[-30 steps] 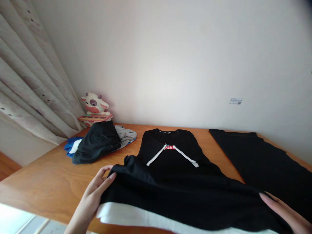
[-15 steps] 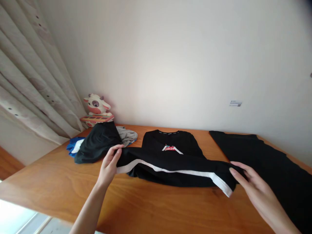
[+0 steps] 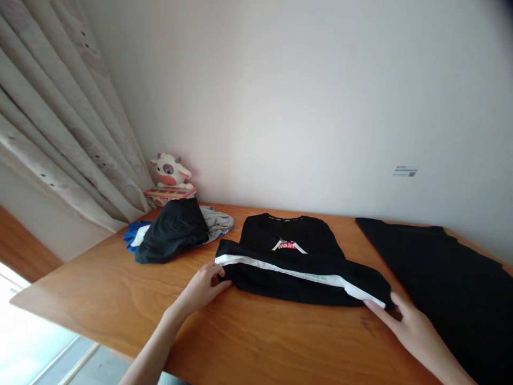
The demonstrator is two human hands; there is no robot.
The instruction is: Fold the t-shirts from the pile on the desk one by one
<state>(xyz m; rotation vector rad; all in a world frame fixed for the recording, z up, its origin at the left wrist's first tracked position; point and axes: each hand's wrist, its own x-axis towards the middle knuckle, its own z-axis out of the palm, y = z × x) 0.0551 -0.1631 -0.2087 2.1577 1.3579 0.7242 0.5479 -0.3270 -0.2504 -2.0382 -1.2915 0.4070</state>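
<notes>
A black shirt (image 3: 328, 238) with a small red and white print lies on the wooden table, neckline toward the wall. Its near part is folded back over itself, and a white band (image 3: 280, 269) runs along the fold. My left hand (image 3: 208, 283) is at the left end of the fold, its thumb and fingers closed on the cloth there. At the opposite end my right hand (image 3: 404, 318) grips the right corner, thumb by the tip of the white band and fingers behind the edge. Some of the fingertips are hidden by the fabric.
Left of the shirt is a heap of dark, grey and blue clothes (image 3: 172, 235), with a cow toy (image 3: 170, 174) behind it. More black cloth (image 3: 441, 278) is spread along the table's right side. A curtain (image 3: 72, 107) hangs at left; a wall stands behind.
Both hands have come down, bringing the raised hem of the shirt onto its body. My left hand moved right and lower. The view has shifted slightly left.
</notes>
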